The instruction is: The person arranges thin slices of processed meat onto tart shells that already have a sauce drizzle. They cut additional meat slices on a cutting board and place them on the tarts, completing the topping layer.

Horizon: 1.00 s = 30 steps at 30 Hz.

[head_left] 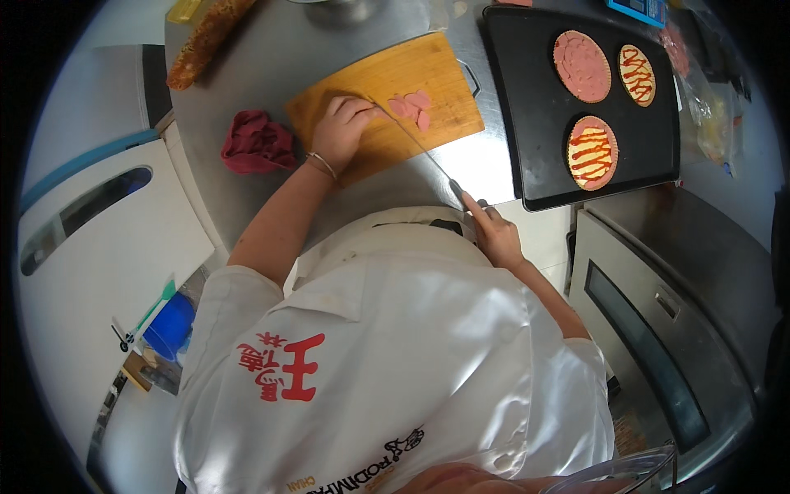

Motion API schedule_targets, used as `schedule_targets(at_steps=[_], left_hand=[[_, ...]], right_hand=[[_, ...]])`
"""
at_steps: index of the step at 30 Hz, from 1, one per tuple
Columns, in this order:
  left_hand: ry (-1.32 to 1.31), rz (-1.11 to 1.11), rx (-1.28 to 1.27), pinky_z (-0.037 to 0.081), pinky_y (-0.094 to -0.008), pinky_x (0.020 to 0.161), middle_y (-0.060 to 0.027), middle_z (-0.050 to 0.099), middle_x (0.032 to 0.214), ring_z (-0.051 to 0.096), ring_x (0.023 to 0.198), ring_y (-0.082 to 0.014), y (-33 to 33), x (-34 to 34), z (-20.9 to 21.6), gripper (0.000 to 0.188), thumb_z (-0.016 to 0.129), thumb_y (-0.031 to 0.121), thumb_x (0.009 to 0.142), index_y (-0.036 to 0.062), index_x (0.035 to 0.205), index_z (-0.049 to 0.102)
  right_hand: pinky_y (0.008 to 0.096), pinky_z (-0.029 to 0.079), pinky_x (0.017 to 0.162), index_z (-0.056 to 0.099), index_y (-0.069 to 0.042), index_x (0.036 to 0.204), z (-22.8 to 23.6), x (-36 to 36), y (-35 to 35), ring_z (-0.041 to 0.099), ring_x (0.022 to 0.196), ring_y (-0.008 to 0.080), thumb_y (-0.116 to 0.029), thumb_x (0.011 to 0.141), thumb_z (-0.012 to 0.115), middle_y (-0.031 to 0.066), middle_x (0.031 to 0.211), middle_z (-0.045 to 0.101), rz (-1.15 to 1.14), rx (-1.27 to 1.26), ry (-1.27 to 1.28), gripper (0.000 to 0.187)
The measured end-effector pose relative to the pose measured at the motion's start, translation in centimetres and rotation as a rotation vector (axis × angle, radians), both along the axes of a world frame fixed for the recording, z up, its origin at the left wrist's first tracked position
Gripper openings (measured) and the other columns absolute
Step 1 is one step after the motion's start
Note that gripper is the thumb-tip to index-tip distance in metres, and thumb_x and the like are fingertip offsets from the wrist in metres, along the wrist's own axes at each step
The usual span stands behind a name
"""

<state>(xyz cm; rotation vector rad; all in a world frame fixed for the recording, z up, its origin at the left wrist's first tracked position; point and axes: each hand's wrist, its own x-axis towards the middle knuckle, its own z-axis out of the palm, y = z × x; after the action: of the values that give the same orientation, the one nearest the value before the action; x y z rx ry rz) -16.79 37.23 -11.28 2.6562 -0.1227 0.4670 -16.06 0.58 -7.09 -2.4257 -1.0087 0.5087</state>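
Slantwise across a rectangular wooden board [370, 70], smooth and honey-brown, lies the long, narrow metal blade of a knife [417, 146]. The person's right hand [496, 236] is wrapped around its dark handle, just beyond the table's near edge, with the index finger stretched along it. The left hand [344, 125] rests on the board with fingers bent and bunched beside the blade's far end; whether they pinch anything is hard to tell. Just beyond the blade, on the board, sit thin pink slices [410, 105], smooth, flat and rounded, some overlapping in a loose cluster.

Brushed, shiny metal forms the table [485, 156]. Left of the board is a crumpled dark red cloth [257, 142], deeply folded; farther off, a long loaf [202, 49] with a rough brown crust. To the right, a matte black tray [533, 148] with a raised rim holds three round, pale-edged pizzas [582, 66]: one blanketed in pink pieces, two striped with red zigzag sauce.
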Motion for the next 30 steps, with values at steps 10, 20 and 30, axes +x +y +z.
schedule_targets(at_steps=[10, 20, 30], left_hand=[[0.025, 0.018, -0.004, 0.053, -0.0332, 0.085, 0.0006, 0.064, 0.104, 0.058, 0.102, -0.0240, 0.1, -0.2, 0.2, 0.024, 0.059, 0.006, 0.078, 0.0150, 0.099, 0.069], [0.047, 0.000, 0.004, 0.052, -0.0333, 0.085, 0.0001, 0.064, 0.105, 0.058, 0.102, -0.0241, 0.5, -0.3, 0.2, 0.023, 0.057, 0.008, 0.081, 0.0147, 0.100, 0.070], [0.022, 0.024, -0.013, 0.053, -0.0331, 0.083, 0.0008, 0.063, 0.106, 0.058, 0.102, -0.0231, 0.5, -0.7, -0.1, 0.024, 0.057, 0.008, 0.081, 0.0160, 0.100, 0.069]], right_hand=[[0.0424, 0.053, 0.053, 0.042, -0.025, 0.148, 0.5, -0.4, -0.8, 0.060, 0.056, 0.0323, -0.006, 0.091, 0.061, 0.0139, 0.078, 0.060, -0.011, 0.017, 0.004, 0.064], [0.0439, 0.056, 0.062, 0.040, -0.025, 0.149, 0.5, 0.8, 2.8, 0.067, 0.074, 0.0378, -0.007, 0.090, 0.059, 0.0205, 0.103, 0.066, -0.009, 0.016, 0.126, 0.064], [0.0431, 0.053, 0.056, 0.045, -0.023, 0.147, -0.5, -0.1, -2.4, 0.062, 0.060, 0.0331, -0.005, 0.090, 0.062, 0.0142, 0.081, 0.063, 0.074, -0.049, -0.036, 0.062]])
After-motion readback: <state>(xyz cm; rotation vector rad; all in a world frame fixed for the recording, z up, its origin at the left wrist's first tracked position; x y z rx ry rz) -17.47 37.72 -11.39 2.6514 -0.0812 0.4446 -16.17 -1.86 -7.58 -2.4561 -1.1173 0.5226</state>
